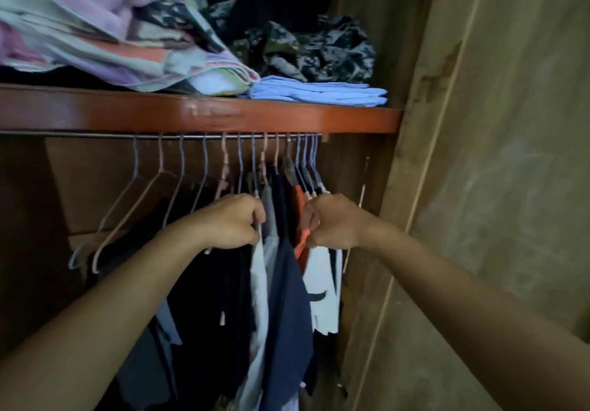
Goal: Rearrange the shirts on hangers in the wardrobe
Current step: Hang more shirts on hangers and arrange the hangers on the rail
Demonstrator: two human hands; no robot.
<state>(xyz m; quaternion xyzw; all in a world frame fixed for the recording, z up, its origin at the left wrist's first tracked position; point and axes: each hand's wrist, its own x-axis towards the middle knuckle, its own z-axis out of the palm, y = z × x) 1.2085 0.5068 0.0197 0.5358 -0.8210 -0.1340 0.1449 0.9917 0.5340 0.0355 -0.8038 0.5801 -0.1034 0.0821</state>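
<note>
Both hands part the hanging shirts on the metal rail (95, 135).
Left hand (228, 222) curls round a white shirt's (258, 270) hanger; right hand (332, 222) seemingly pinches an orange shirt (300, 206).

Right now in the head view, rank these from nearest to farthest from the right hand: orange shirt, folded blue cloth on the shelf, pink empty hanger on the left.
1. orange shirt: touching the right hand, at its fingers.
2. folded blue cloth: above, on the shelf.
3. pink empty hanger: far left on the rail, beyond the left hand.
</note>
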